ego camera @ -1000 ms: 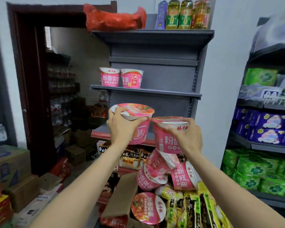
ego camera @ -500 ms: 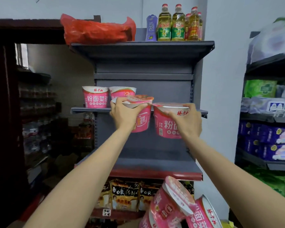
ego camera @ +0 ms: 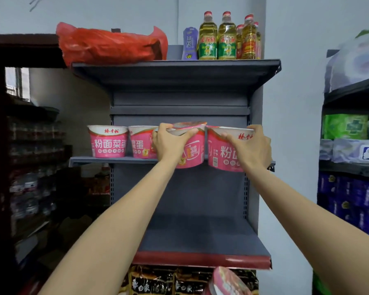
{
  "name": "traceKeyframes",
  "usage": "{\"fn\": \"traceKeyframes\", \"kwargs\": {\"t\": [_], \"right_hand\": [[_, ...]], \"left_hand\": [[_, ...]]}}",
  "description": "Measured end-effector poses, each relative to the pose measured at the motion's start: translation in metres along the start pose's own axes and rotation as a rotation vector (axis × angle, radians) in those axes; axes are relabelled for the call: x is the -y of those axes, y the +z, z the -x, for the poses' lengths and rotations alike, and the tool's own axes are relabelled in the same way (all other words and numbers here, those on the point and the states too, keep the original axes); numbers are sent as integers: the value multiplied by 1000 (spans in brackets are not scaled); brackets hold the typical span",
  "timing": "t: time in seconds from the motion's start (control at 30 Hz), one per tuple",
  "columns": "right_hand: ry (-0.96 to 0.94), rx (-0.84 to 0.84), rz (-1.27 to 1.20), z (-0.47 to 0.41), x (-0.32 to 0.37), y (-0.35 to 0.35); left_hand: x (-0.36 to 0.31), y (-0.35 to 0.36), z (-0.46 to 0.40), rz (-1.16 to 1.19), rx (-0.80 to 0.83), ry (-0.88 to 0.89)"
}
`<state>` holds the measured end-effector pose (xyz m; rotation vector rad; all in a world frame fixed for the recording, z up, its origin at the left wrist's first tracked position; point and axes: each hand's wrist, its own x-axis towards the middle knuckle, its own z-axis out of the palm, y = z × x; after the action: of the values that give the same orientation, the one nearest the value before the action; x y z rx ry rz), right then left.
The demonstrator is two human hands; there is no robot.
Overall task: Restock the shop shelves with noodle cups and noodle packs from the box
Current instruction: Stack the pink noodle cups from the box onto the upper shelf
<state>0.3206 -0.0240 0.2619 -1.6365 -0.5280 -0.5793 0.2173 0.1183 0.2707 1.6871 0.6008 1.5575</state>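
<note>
The left hand (ego camera: pixel 170 143) curls over the rim of a pink noodle cup (ego camera: pixel 190 145), thumb toward the right along the lid edge and fingers wrapped over the top on the far side. The cup tilts slightly, its foil lid showing above the knuckles, and its base hangs just below the front edge of the middle shelf (ego camera: pixel 115 160). Immediately right of it, the right hand (ego camera: pixel 251 145) grips a second pink noodle cup (ego camera: pixel 224 152) by the rim in the same way, thumb pointing left across the white band, fingers curled behind the far edge. The two held cups touch or nearly touch side to side; their bases also sit lower than the shelf lip, so whether either rests on the shelf cannot be told.

Just left of the left hand, two more cups stand upright on the middle shelf: the nearer shelf cup (ego camera: pixel 142 143) is partly hidden behind the fingers, and the far-left cup (ego camera: pixel 108 141) stands beside it, the two touching.

Above both hands, the top shelf (ego camera: pixel 175 66) carries a red plastic bag (ego camera: pixel 111 46) on the left and oil bottles (ego camera: pixel 226 37) on the right. Below the forearms lies a bare lower shelf (ego camera: pixel 200 241) with a red front edge, and under it dark noodle packs (ego camera: pixel 158 282) and another pink cup lid (ego camera: pixel 228 282). To the far right, a second rack (ego camera: pixel 349 167) holds green and purple packets.
</note>
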Motion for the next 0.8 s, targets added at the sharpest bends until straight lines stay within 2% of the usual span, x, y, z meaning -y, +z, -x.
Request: {"fn": "traceKeyframes", "kwargs": {"t": [0.33, 0.47, 0.57, 0.8], "right_hand": [[-37, 79, 68, -45, -16, 36], [-61, 191, 57, -58, -25, 43], [-73, 216, -49, -64, -34, 44], [-108, 113, 63, -62, -40, 54]], "left_hand": [[17, 31, -38, -142, 48, 14], [22, 36, -50, -194, 178, 27], [26, 35, -56, -191, 262, 33], [36, 44, -54, -174, 154, 145]]}}
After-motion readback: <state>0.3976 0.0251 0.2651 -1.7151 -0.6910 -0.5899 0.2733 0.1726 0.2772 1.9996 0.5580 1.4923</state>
